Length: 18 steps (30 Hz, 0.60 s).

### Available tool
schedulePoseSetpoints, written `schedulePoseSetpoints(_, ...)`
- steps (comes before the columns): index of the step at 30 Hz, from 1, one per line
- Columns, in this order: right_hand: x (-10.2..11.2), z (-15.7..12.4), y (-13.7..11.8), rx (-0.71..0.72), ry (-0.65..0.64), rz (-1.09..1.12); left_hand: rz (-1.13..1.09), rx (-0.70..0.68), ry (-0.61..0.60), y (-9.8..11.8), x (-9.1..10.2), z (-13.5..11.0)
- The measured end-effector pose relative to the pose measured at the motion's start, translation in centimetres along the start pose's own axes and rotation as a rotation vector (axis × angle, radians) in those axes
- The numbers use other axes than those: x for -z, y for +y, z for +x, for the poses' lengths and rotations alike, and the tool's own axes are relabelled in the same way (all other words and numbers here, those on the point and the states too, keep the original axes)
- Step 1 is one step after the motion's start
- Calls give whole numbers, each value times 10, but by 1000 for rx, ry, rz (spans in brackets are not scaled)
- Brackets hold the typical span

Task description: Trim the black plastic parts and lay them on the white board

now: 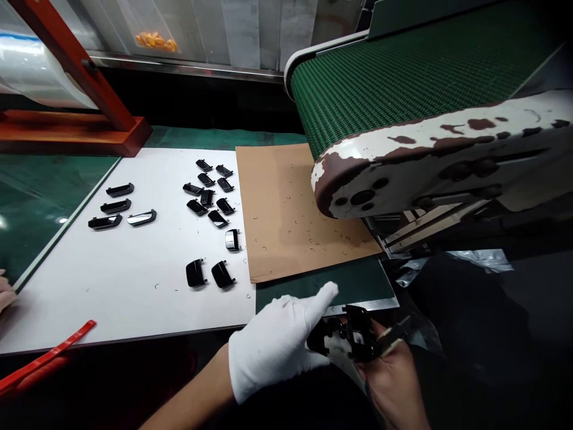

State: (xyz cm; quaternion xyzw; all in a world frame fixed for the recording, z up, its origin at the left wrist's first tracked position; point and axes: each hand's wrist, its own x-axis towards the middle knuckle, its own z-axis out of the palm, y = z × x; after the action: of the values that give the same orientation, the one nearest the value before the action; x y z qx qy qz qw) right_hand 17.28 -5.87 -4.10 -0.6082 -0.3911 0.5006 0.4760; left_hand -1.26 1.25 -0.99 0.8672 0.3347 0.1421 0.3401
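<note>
My left hand (277, 340), in a white glove, is closed at the table's front edge around one side of some glossy black plastic pieces (360, 334). My bare right hand (396, 379) grips their other side. Whether the pieces are joined cannot be made out. A thin metal-coloured tool with a flat, blade-like end (394, 335) sticks out between my right thumb and fingers. Several small black plastic parts (218, 218) lie loosely grouped on the white sheet, left of the brown cardboard (286, 215). Longer black parts (104, 221) lie farther left.
A green conveyor belt (403, 77) with a chipped white frame overhangs the cardboard at right. Thin curled scraps dot the cardboard. An orange stand (120, 134) holds a plastic film roll (38, 68). A red strip (49, 356) and another person's hand (5, 292) are at left.
</note>
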Motion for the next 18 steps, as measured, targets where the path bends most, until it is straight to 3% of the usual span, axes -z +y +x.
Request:
schedulePoseSetpoints(6,4,-3,2,-12,-13,23,-132,5,43,2,-8,-4)
schedulePoseSetpoints(10,6,-3,-1,-16,-22,248,-376,-22,137,2,-22,-7)
schedulePoseSetpoints(14,2,2,-5,24,86,410,-488,5,284,8,-36,-5)
schedulePoseSetpoints(18,1,5,-1,-2,155,480,-454,-11,386,15,-47,-2)
